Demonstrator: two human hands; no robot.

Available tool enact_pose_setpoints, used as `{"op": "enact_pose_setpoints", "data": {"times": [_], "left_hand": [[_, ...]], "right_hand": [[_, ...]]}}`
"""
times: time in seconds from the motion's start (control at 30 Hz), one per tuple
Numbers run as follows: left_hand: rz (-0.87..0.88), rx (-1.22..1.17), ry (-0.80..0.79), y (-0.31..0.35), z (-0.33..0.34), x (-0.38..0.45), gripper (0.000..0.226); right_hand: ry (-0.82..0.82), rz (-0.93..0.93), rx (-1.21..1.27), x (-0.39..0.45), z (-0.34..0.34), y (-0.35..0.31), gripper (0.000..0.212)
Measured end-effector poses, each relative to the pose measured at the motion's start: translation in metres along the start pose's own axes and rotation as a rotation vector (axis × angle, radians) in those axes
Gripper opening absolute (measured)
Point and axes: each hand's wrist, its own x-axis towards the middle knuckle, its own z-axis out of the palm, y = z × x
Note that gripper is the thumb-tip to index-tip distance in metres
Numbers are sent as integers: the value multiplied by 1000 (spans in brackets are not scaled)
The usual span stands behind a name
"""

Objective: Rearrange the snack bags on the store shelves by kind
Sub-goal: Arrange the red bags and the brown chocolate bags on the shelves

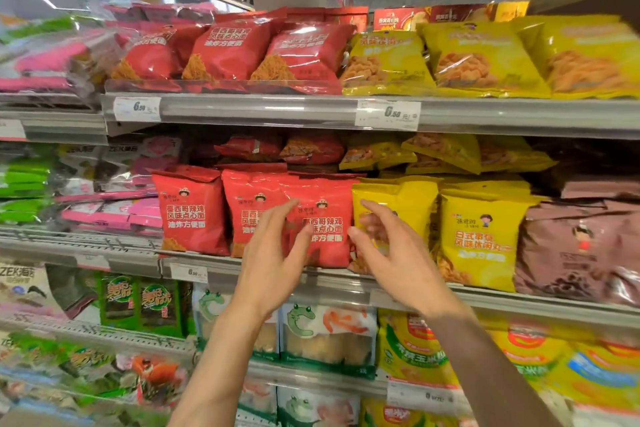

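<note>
The person stood facing the store shelves, both bare arms raised toward the middle shelf (332,282). The left hand (273,255) was held with fingers straight and spread, its fingertips at the face of a red snack bag (327,230) standing upright at the shelf front; whether they pressed the bag or hovered just before it could not be told. The right hand (388,253) was likewise spread and relaxed, gripping nothing, positioned in front of a yellow snack bag (398,201) just beside the red one. The two hands were apart, one on each side of the seam between red and yellow bags.

Two more red bags (194,215) stood to the left on the same shelf. A second yellow bag (479,243) stood to the right, followed by a brown bag (581,253).

The upper shelf (277,111) carried the same grouping: red bags (235,52) at left, yellow bags (481,59) at right. Price labels (388,114) were fixed to the shelf rails.
</note>
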Motion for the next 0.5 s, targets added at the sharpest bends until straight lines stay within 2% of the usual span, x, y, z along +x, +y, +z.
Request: {"op": "enact_pose_setpoints", "data": {"times": [0.13,0.3,0.5], "left_hand": [[0,-94,-18,30,11,-12,39],[63,-95,-51,69,15,-7,37],[145,-126,1,112,18,14,38]], "right_hand": [[39,112,55,-25,-35,15,47],[146,126,44,-40,-88,28,38],[258,73,28,-45,-161,37,36]]}}
